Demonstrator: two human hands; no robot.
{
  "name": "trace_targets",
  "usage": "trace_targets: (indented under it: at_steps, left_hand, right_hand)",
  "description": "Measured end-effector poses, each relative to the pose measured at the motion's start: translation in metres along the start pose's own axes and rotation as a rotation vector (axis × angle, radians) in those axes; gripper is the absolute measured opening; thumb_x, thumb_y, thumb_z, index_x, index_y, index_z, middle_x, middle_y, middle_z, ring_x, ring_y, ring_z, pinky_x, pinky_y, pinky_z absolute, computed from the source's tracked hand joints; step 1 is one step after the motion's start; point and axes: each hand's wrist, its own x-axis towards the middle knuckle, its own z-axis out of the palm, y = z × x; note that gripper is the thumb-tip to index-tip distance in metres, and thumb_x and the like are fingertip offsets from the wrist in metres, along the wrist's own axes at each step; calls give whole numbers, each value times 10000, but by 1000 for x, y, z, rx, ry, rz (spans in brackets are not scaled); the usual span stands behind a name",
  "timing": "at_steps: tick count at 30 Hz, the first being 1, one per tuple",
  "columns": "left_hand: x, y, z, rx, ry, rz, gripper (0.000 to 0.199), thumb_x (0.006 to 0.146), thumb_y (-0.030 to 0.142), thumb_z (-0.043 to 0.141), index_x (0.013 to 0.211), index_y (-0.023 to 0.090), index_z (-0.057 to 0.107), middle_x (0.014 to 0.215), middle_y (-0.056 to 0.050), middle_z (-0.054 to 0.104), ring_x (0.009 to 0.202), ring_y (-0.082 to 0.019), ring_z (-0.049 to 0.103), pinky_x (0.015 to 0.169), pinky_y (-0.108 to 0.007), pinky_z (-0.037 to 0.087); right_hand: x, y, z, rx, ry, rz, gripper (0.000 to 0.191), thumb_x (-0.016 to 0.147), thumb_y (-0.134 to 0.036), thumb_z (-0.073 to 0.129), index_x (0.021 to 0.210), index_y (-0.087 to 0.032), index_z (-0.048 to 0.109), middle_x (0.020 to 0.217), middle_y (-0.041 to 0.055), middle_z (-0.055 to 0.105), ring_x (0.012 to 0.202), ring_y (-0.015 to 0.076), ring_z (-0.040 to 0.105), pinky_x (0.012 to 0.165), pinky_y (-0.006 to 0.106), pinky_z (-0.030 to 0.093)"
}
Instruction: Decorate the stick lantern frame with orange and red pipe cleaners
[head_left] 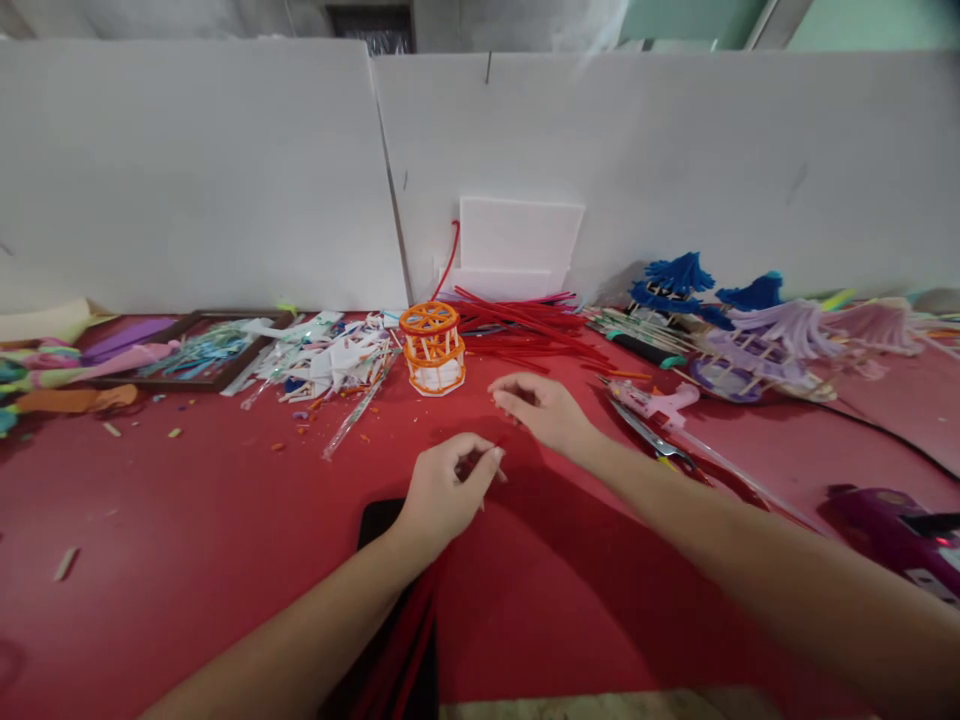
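We position our left hand (450, 487) with thumb and forefinger nearly together, our right hand (546, 412) loosely curled; we cannot tell whether either grips a stem; the orange-and-white frame (433, 350) stands upright, far-left of our right fingertips; red stems (525, 325) lie beyond; scissors (649, 432) lie right, clear of the frame.

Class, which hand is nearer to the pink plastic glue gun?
Right. The right hand is to the left of the glue gun; the left hand is farther left and closer to the person.
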Motion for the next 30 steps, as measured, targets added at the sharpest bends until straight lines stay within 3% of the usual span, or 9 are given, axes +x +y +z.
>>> trace_targets:
  at_steps: [4, 8, 13, 19, 21, 23, 26, 30]
  left_hand:
    - [-2, -1, 1, -66, -77, -12, 266, 870, 392, 525, 770, 158, 602, 717, -34, 692, 461, -85, 524, 495, -201, 415]
    - [-8, 2, 1, -60, -225, 10, 277, 877, 377, 529, 773, 150, 648, 723, -53, 706, 565, -109, 571, 553, -205, 419]
    - [-11, 1, 2, -13, -300, 19, 254, 860, 356, 552, 824, 144, 686, 778, -59, 703, 700, -154, 605, 628, -227, 435]
    - [-11, -1, 2, -57, -323, 66, 259, 868, 347, 541, 824, 133, 679, 854, -93, 719, 768, -179, 625, 707, -263, 462]
    - [-12, 1, 0, -81, -448, 99, 265, 872, 342, 541, 830, 127, 691, 815, -93, 716, 736, -166, 622, 699, -254, 466]
    - [-13, 2, -2, -126, -658, 122, 270, 874, 331, 540, 851, 119, 706, 768, -91, 711, 674, -146, 613, 664, -239, 469]
    - [-15, 1, -4, -206, -914, 121, 246, 859, 304, 562, 870, 116, 719, 765, -102, 716, 659, -145, 617, 658, -238, 482]
    - [-16, -2, -4, -219, -937, 86, 239, 848, 306, 580, 890, 120, 723, 766, -103, 713, 646, -138, 598, 629, -231, 471]
  right_hand:
    - [56, 1, 4, -152, -41, -117, 277, 806, -209, 586, 1071, -175, 659, 853, 40, 683, 747, 150, 585, 778, 308, 458]
    - [79, 3, 18, -269, -38, -177, 271, 803, -126, 542, 1042, -153, 669, 982, 88, 684, 905, 191, 600, 878, 328, 443]
    - [60, 22, 25, -389, 70, -86, 379, 868, -137, 396, 1196, -92, 579, 1196, 181, 619, 1173, 263, 531, 1020, 435, 392]
    - [6, 26, 39, -502, -146, -45, 548, 926, -320, 371, 1345, 20, 467, 1440, 272, 413, 1369, 350, 365, 1118, 538, 294]
    - [-10, 16, 49, -519, -225, -74, 576, 928, -326, 365, 1387, 19, 418, 1476, 263, 353, 1398, 339, 316, 1133, 531, 277]
    - [-18, 6, 60, -513, -307, -143, 589, 927, -334, 378, 1411, 3, 391, 1491, 236, 335, 1411, 309, 296, 1151, 498, 266]
    - [-15, -8, 70, -472, -405, -285, 591, 929, -339, 409, 1415, -4, 387, 1501, 205, 330, 1416, 278, 295, 1164, 449, 261]
    - [14, -22, 73, -384, -415, -459, 436, 933, -288, 465, 1324, -108, 534, 1466, 108, 445, 1364, 165, 396, 1112, 282, 343]
